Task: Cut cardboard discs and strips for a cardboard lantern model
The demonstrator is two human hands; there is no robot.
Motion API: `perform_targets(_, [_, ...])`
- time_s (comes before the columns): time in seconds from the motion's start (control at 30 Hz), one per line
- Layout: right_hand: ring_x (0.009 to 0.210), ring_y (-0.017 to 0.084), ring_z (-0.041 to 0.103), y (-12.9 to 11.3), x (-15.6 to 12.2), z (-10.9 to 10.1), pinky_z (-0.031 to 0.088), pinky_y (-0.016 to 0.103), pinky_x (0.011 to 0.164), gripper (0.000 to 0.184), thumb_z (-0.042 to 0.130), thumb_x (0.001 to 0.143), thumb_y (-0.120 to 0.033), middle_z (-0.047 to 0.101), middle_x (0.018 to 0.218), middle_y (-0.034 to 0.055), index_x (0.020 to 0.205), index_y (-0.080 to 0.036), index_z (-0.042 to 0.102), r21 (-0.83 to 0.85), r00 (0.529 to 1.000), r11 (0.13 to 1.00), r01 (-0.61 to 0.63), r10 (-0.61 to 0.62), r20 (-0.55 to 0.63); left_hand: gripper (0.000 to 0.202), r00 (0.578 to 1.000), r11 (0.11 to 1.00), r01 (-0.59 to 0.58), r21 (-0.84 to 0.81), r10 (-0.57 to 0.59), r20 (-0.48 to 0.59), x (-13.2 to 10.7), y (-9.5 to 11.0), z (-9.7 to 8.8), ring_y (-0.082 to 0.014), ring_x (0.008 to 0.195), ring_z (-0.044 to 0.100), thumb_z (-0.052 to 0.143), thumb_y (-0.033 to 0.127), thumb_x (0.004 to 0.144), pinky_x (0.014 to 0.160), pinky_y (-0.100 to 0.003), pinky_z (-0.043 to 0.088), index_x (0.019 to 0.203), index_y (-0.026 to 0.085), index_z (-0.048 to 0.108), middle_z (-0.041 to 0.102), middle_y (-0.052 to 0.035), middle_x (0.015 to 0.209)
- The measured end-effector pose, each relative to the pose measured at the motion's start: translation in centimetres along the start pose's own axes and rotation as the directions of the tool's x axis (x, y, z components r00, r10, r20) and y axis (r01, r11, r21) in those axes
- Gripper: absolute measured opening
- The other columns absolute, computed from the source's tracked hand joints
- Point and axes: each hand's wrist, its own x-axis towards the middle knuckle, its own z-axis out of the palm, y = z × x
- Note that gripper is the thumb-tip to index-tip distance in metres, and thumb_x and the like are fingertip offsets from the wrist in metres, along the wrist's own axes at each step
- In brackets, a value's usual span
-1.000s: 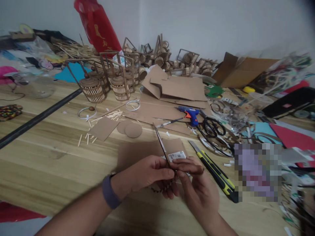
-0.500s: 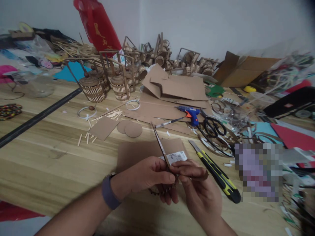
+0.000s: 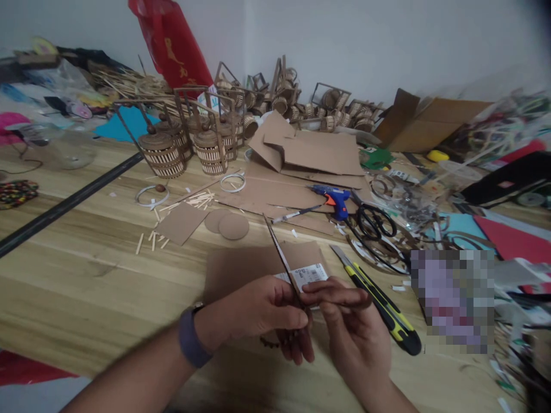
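Observation:
My left hand and my right hand meet low in the middle, both pinched on a thin dark cardboard strip that sticks up and away from my fingers. A string of small dark beads hangs under my left hand. Below my hands lies a flat sheet of brown cardboard with a white barcode label. A yellow and black utility knife lies just right of my right hand.
Blue glue gun, black scissors, cardboard discs, a cardboard square and loose sticks lie on the wooden table. Small woven lantern models and folded cardboard stand behind. Clutter fills the right side.
The strip and both hands have shifted slightly; my right forefinger has stretched a little further right along the strip's lower end.

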Motion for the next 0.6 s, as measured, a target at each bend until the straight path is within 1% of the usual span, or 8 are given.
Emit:
perform_targets(0.07, [0.091, 0.022, 0.074, 0.2, -0.1, -0.1, 0.061, 0.038, 0.078, 0.010, 0.057, 0.102, -0.027, 0.078, 0.089, 0.0046, 0.096, -0.027, 0.064, -0.026, 0.999, 0.999, 0.031, -0.030, 0.011, 0.042, 1.000, 1.000, -0.005, -0.007, 0.005, -0.018, 0.1, 0.0, 0.0, -0.0123, 0.054, 0.064, 0.078, 0.054, 0.073, 0.060, -0.024, 0.052, 0.077, 0.013, 0.069, 0.072, -0.0047, 0.070])
perform_targets(0.13, [0.094, 0.023, 0.074, 0.4, -0.2, -0.1, 0.059, 0.042, 0.083, 0.007, 0.058, 0.101, -0.023, 0.079, 0.091, 0.0036, 0.099, -0.028, 0.062, -0.049, 0.996, 0.995, 0.086, -0.085, 0.019, 0.043, 0.998, 1.000, -0.022, -0.021, 0.020, -0.066, 0.1, 0.0, 0.0, -0.0127, 0.057, 0.065, 0.079, 0.054, 0.073, 0.060, -0.024, 0.051, 0.080, 0.013, 0.069, 0.073, -0.0051, 0.073])
perform_targets(0.2, [0.094, 0.023, 0.075, 0.6, -0.3, -0.1, 0.057, 0.044, 0.087, 0.011, 0.060, 0.099, -0.018, 0.079, 0.093, 0.0023, 0.102, -0.028, 0.061, -0.074, 0.989, 0.986, 0.147, -0.146, 0.024, 0.049, 0.993, 0.998, -0.048, -0.042, 0.043, -0.108, 0.0, 0.1, 0.0, -0.0130, 0.060, 0.065, 0.079, 0.060, 0.073, 0.060, -0.024, 0.050, 0.082, 0.013, 0.068, 0.072, -0.0051, 0.074])
perform_targets(0.27, [0.094, 0.023, 0.074, 0.8, -0.4, -0.1, 0.056, 0.044, 0.089, 0.014, 0.060, 0.098, -0.015, 0.079, 0.094, 0.0014, 0.103, -0.028, 0.060, -0.076, 0.985, 0.982, 0.174, -0.173, 0.025, 0.057, 0.992, 0.997, -0.057, -0.053, 0.051, -0.114, 0.0, 0.0, 0.0, -0.0133, 0.062, 0.066, 0.079, 0.067, 0.071, 0.061, -0.023, 0.050, 0.084, 0.013, 0.067, 0.072, -0.0050, 0.075])
perform_targets(0.4, [0.101, 0.023, 0.071, 1.2, -0.5, -0.2, 0.058, 0.041, 0.087, 0.012, 0.064, 0.097, -0.022, 0.078, 0.101, 0.0037, 0.108, -0.028, 0.062, -0.021, 0.991, 0.992, 0.121, -0.120, 0.062, 0.062, 0.990, 0.995, -0.077, -0.057, 0.070, -0.122, 0.1, -0.2, -0.2, -0.0141, 0.061, 0.067, 0.080, 0.070, 0.069, 0.061, -0.024, 0.051, 0.087, 0.012, 0.066, 0.071, -0.0048, 0.073])
perform_targets(0.5, [0.106, 0.020, 0.069, 1.4, -0.6, -0.1, 0.057, 0.037, 0.091, 0.016, 0.063, 0.097, -0.017, 0.077, 0.105, 0.0024, 0.107, -0.029, 0.061, 0.017, 0.994, 0.997, 0.079, -0.080, 0.073, 0.062, 0.988, 0.994, -0.097, -0.054, 0.090, -0.126, 0.1, -0.3, -0.3, -0.0140, 0.062, 0.067, 0.080, 0.070, 0.069, 0.063, -0.025, 0.052, 0.087, 0.012, 0.067, 0.072, -0.0054, 0.075])
perform_targets(0.57, [0.103, 0.019, 0.069, 1.4, -0.6, -0.1, 0.055, 0.035, 0.092, 0.018, 0.061, 0.097, -0.013, 0.077, 0.100, 0.0004, 0.104, -0.029, 0.061, 0.021, 0.997, 0.998, 0.058, -0.059, 0.058, 0.062, 0.993, 0.996, -0.084, -0.033, 0.081, -0.091, 0.1, -0.4, -0.4, -0.0138, 0.061, 0.067, 0.079, 0.071, 0.070, 0.065, -0.026, 0.053, 0.087, 0.012, 0.067, 0.072, -0.0061, 0.078])
perform_targets(0.6, [0.100, 0.018, 0.070, 1.3, -0.5, 0.0, 0.055, 0.035, 0.091, 0.017, 0.061, 0.097, -0.013, 0.077, 0.097, -0.0002, 0.103, -0.029, 0.061, 0.018, 0.997, 0.998, 0.055, -0.056, 0.055, 0.062, 0.994, 0.997, -0.075, -0.016, 0.073, -0.075, 0.1, -0.4, -0.4, -0.0136, 0.060, 0.067, 0.078, 0.071, 0.071, 0.065, -0.026, 0.053, 0.088, 0.012, 0.067, 0.072, -0.0061, 0.078])
